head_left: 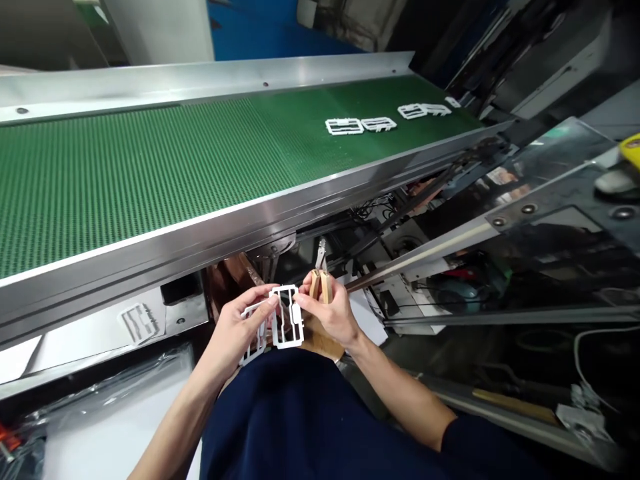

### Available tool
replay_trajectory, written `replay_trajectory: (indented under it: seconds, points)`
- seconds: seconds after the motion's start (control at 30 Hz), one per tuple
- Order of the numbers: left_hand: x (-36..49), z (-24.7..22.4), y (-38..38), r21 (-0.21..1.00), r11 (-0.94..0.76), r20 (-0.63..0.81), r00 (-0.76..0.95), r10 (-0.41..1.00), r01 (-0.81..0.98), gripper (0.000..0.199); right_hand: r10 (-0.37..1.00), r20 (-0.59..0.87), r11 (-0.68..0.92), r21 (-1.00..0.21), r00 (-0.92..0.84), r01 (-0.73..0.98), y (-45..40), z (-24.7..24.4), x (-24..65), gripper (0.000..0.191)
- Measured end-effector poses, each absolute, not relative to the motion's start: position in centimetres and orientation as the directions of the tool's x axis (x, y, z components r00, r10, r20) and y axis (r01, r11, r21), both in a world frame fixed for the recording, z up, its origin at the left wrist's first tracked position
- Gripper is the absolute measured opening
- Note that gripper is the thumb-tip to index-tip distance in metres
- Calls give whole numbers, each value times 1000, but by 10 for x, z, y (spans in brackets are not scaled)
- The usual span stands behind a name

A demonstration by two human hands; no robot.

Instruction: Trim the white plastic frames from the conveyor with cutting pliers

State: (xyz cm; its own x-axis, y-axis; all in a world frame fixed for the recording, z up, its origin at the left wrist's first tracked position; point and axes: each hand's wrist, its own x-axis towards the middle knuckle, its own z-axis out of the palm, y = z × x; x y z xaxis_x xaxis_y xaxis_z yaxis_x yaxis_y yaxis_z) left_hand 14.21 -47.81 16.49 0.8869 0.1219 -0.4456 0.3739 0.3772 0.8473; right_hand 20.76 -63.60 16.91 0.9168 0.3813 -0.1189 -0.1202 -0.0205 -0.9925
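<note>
Over at nine o'clock, a loose white plastic frame lies on a steel ledge. At six o'clock, the left hand and right hand close together on a second white frame, the right also clasping wooden-handled nippers. More frames sit at one o'clock on a green conveyor belt.

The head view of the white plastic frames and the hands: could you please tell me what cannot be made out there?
Head view:
- Hand tool in the right hand: its metal tip is too small to tell the tool's type, and the hand hides the lower grips.
- Rear white plastic frame: the left hand and front white plastic frame hide its middle.
- Yellow object: cut off by the right edge.
</note>
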Motion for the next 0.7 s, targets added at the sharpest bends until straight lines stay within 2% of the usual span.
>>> replay_trajectory:
  seconds: [0.1, 0.23, 0.5, 0.7]
  points:
    - [151, 168, -487, 840, 387, -440, 895, 75, 381, 36, 344, -145, 23, -986, 928, -163, -644, 169, 206, 24]
    - [157, 168, -495, 830, 395, -446, 894, 47, 394, 33, 265, -126, 76, -986, 956, -150, -657, 170, 205, 23]
    - [173, 167, -507, 850, 381, -380, 924, -33, 364, 27, 155, -117, 46, -991, 981, -126, -682, 177, 191, 20]
    - [183, 174, -516, 832, 370, -419, 905, -71, 414, 24, 90, -136, 48, -989, 987, -140, -689, 177, 182, 20]
